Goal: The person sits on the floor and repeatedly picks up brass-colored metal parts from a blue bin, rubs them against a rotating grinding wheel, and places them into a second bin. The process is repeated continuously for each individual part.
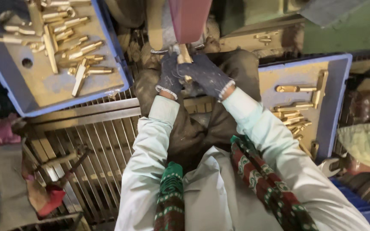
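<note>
The brass part (184,55) sits directly ahead of you on your centre line, held up against the lower end of the reddish sanding belt (188,15). Its long axis runs roughly away from you and upward, with the far tip touching the belt and the near end buried between your gloves. Only a short length of the part shows; the rest is hidden by your fingers.

Your left hand (170,75) is closed around the near left side of the part, glove knuckles facing the camera. Your right hand (206,75) is closed over it from the right and slightly above, with the fingers wrapped across the part's middle. Both hands touch the part and each other, so neither is meaningfully nearer; the right covers more of it. Both wear dark knitted gloves with pale cuffs.

Outward from there:
- To your left, well apart from the hands, a blue tray (120,64) holds a loose scatter of brass pieces (80,57), lying at mixed angles.
- To your right, a second blue tray (337,94) holds fewer brass pieces (294,117), grouped near its inner edge. This tray lies closer to your right hand than the left tray does to your left.
- Below the left tray runs a metal grating (103,141), with a red rag (48,199) beside it.

Whether the belt is running cannot be told.
</note>
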